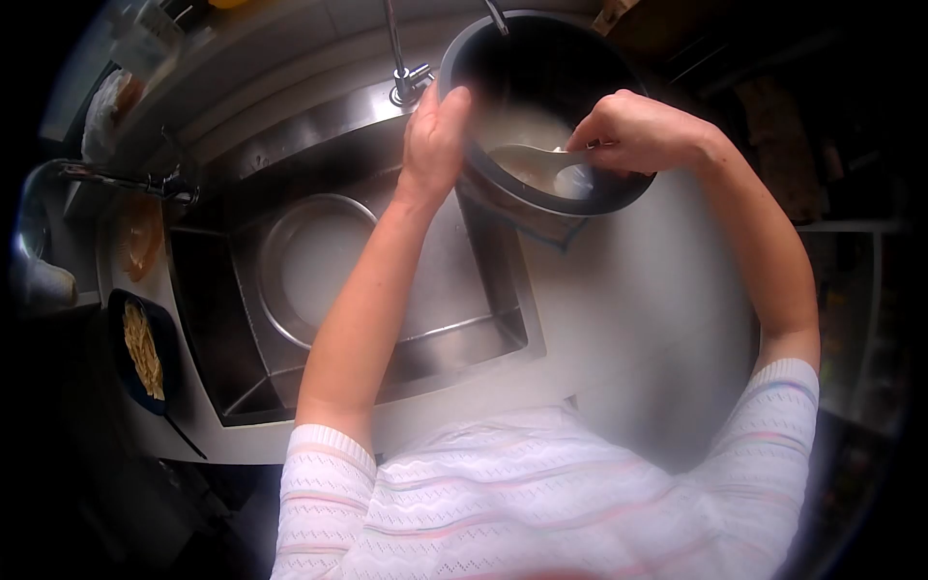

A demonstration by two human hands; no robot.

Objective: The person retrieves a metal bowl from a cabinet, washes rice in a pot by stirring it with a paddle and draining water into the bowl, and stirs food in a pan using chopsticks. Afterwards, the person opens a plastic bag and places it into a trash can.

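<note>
A large dark pot (604, 77) is tilted beside the sink, with whitish, cloudy contents in its lower part. My left hand (437, 135) grips the pot's left rim, thumb toward the inside. Inside the pot, my right hand (628, 133) is closed around the handle of a pale ladle or spoon (530, 162), whose bowl lies near the left inner wall. Beneath the pot, part of a cloth with a blue edge (556, 232) shows on the pale counter (619, 280).
The steel sink (464, 333) holds a round metal bowl (314, 256) with cloudy liquid. A faucet (406, 82) stands behind it. To the left are a dark pan (121, 319) with pale strips of food, an orange-tinted dish (142, 242) and a metal spout (106, 174).
</note>
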